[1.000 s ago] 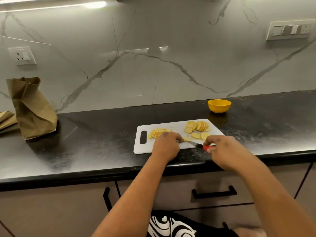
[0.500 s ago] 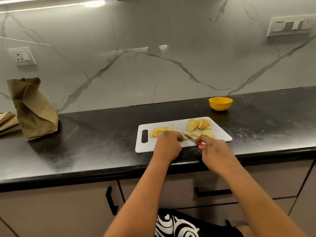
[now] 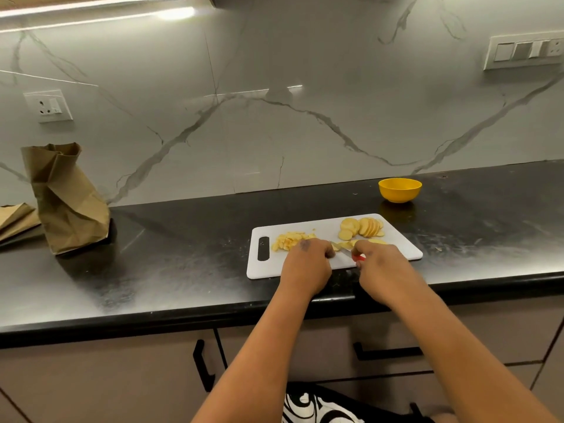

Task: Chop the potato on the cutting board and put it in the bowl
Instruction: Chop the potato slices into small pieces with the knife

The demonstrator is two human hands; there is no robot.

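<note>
Gripping a red-handled knife point(image 3: 351, 254), the right hand point(image 3: 381, 267) is seen over the near right part of the white cutting board point(image 3: 305, 270), fingers curled round the handle, the short blade angled up and to the left across the board. The left hand point(image 3: 306, 264) is placed just beside it on the board's near middle, fingers bent down onto the potato piece point(image 3: 335, 246) at the blade's tip; how much of that piece is pinched cannot be told, since the fingers hide most of it. On the board's left part, by the dark handle slot point(image 3: 263, 248), a heap of small chopped potato bits point(image 3: 288, 240) is noted, touching the left hand's knuckles. On the board's far right part a fanned stack of round potato slices point(image 3: 361, 228) is recorded, with a few loose slices point(image 3: 377, 241) lying nearer, just beyond the right hand. The yellow bowl point(image 3: 399, 190) stands off the board, beyond its far right corner, apart from it on the black countertop point(image 3: 183, 264); its contents cannot be made out. Well to the left of the board a crumpled brown paper bag point(image 3: 65, 199) is standing near the marble wall point(image 3: 274, 102). Below the board's near edge, dark drawer handles point(image 3: 387, 353) are seen on the cabinet fronts.
</note>
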